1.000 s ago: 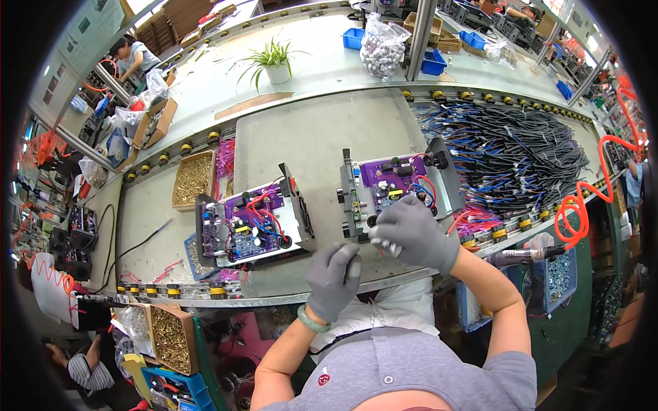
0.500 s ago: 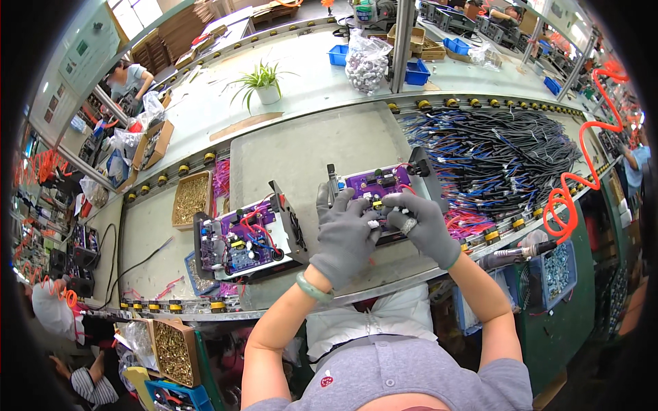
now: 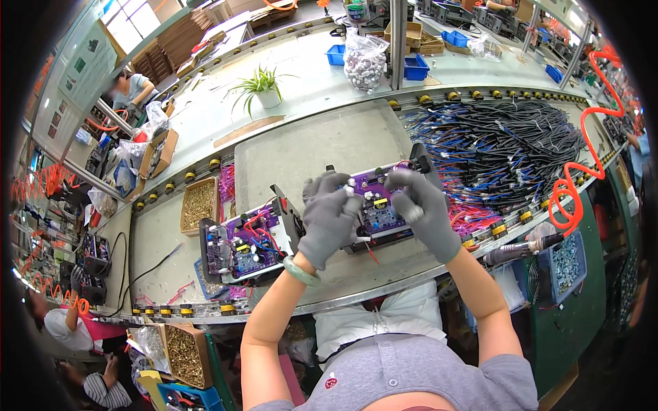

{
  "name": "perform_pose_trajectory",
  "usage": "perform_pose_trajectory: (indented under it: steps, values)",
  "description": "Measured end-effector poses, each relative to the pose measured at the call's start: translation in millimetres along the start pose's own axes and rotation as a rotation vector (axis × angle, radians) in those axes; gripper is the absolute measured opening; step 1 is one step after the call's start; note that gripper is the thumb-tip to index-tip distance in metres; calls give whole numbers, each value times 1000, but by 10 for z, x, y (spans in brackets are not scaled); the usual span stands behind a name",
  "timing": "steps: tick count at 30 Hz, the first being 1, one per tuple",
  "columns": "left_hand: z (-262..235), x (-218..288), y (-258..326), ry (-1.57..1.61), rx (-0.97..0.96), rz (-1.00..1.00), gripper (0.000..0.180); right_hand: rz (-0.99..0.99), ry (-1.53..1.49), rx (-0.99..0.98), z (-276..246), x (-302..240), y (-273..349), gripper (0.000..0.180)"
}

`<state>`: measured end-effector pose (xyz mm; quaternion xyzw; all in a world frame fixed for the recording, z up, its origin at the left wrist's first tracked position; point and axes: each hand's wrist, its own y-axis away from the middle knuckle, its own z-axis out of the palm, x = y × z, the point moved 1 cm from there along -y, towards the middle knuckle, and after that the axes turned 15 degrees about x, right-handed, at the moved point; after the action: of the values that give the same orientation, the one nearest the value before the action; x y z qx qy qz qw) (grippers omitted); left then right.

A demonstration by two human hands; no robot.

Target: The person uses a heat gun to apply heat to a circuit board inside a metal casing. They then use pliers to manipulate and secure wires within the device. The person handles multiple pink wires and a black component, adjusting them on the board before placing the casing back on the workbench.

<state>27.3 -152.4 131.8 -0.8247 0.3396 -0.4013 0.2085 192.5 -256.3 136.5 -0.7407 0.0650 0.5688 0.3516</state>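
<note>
Both my hands wear grey gloves and are over an open metal unit with a purple circuit board [image 3: 381,208]. My left hand [image 3: 329,218], a pale green bangle at its wrist, is at the board's left side with fingers bent together; a small white connector [image 3: 350,186] shows at its fingertips. Over the board's right side, my right hand [image 3: 428,218] has bent fingers, and motion smears its thumb and fingertips, so its grip is hidden. A second open unit [image 3: 248,245] with a purple board and red and blue wires stands just left of my left hand.
Black cables [image 3: 514,147] with blue and white ends lie in a heap at right. A red coiled hose [image 3: 567,198] leads to a power driver [image 3: 510,253] by the front edge. A box of brass parts [image 3: 199,205] sits left; a potted plant [image 3: 266,92] stands behind.
My left hand has drawn back left from the board's middle, and my right hand has lifted slightly apart from it. More of the board shows between them. The view has shifted a little.
</note>
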Motion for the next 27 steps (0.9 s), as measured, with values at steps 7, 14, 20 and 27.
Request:
perform_pose_trajectory:
  steps: [7, 14, 20, 27]
  values:
    - [148, -76, -43, 494, 139, -572, 24, -401, 176, -305, 212, 46, 310, 26]
    - [177, -122, 52, 620, 177, -592, 21, 131, 80, -208, 206, -7, 152, 16]
    - [182, -103, 38, 614, 160, -600, 24, -535, 621, -306, 270, -1, 42, 22]
    - [233, -147, 84, 761, 193, -681, 29, -538, 688, -380, 308, 104, 107, 10]
